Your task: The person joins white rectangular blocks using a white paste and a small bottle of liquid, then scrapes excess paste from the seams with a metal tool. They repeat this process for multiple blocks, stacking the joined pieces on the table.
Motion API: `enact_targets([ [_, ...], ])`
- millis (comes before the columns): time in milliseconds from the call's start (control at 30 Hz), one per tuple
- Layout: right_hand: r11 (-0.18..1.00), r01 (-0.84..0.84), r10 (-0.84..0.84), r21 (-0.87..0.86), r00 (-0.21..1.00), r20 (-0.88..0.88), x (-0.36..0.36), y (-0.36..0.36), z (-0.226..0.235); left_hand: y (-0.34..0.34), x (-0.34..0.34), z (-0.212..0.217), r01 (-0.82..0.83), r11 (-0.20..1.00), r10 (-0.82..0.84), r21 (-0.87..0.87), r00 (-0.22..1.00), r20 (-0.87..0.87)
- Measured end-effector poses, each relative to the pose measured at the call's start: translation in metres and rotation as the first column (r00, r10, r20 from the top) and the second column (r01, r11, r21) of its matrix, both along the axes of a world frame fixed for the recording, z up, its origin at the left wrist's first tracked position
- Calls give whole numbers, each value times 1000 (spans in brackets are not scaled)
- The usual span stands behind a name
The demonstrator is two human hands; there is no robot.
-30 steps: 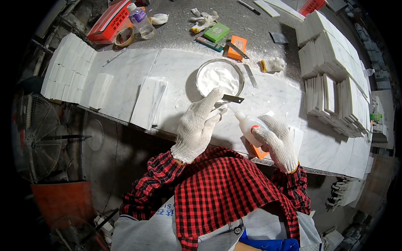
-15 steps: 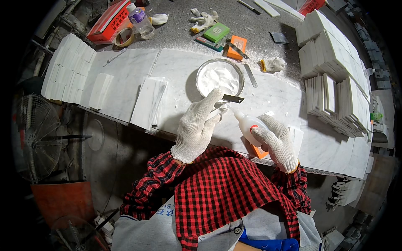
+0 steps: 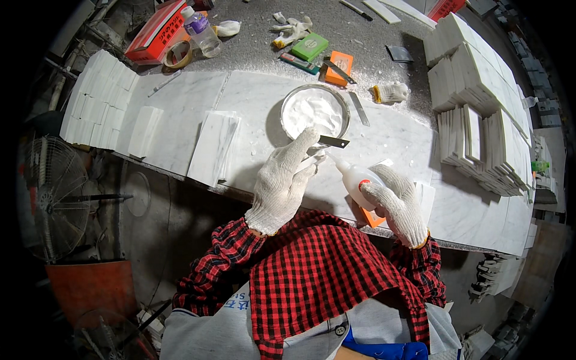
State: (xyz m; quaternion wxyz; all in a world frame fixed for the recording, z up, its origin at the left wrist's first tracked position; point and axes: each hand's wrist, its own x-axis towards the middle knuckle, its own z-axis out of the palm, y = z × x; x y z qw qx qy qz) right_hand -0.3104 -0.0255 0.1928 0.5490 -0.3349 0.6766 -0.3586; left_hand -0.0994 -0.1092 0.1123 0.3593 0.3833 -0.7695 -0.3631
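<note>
In a white knit glove, my left hand [image 3: 277, 183] is closed on a dark utility knife blade [image 3: 336, 142], which sticks out to the right past the thumb. Its lower fingers curl underneath, and whether they pinch anything else I cannot make out. My right hand [image 3: 401, 207], gloved too, grips a translucent squeeze bottle [image 3: 353, 176] with a red mark. The bottle's nozzle tilts up and left, close to the left fingertips. Just beyond the blade is a round bowl [image 3: 347, 111] of white powdery stuff [image 3: 311, 109].
Marble strips [image 3: 214, 147] lie left of my hands, with stacked tiles [image 3: 99, 99] farther left and taller stacks [image 3: 471, 90] at right. Behind the bowl are a loose blade [image 3: 359, 109], an orange box [image 3: 339, 66], a green box [image 3: 310, 46], gloves [image 3: 294, 30] and a plastic bottle [image 3: 203, 31].
</note>
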Motion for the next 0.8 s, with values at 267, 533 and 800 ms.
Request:
enact_targets([
  [267,998,-25,27,-58,999,29,-6,5,-7,0,-2,1,-8,1000,8,-12,1000,-4],
  [533,960,143,-96,-239,975,201,-38,31,-51,-2,2,-2,-1,1000,1,-15,999,-32],
  [800,860,298,-452,-415,822,-345,-97,6,-129,-2,-2,4,-15,999,16,48,1000,-13],
])
